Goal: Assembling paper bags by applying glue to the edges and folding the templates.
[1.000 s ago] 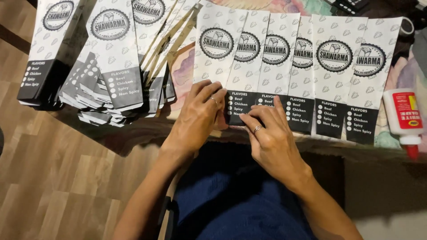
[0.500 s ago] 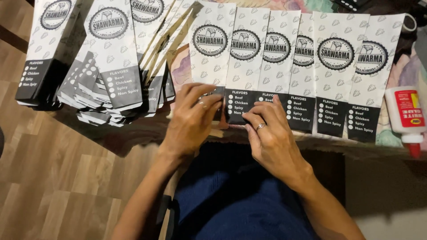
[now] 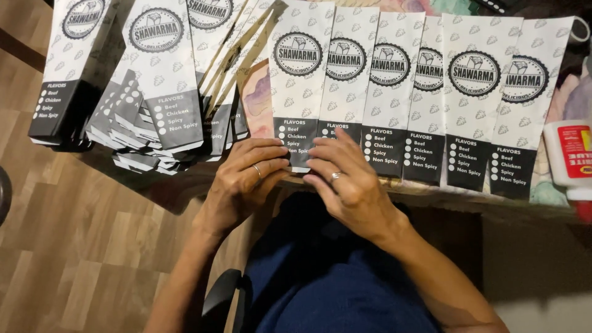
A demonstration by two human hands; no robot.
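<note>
Both hands on the lower end of one paper bag

Right now the left hand (image 3: 246,179) and the right hand (image 3: 345,179) meet at the near edge of the bench (image 3: 431,198), fingers curled over the black lower end of a white paper bag (image 3: 298,80). Each hand pinches that dark band from its own side, the left fingertips on its left part and the right fingertips on its right part, so the hands sit close together with only a narrow strip of the bag showing between them. A ring shows on each hand.

The bag is the leftmost of a row of bags (image 3: 431,92) laid flat side by side, overlapping slightly, their dark ends toward the person. To the left a stack of bags (image 3: 154,92) lies fanned out and crowds close to the left hand, and a further pile (image 3: 68,68) lies at the far left edge. A glue bottle (image 3: 570,157), white with a red label, stands at the right end of the row, well apart from the hands. Below the bench lie a wooden floor (image 3: 74,246) and the person's blue lap (image 3: 320,277).
</note>
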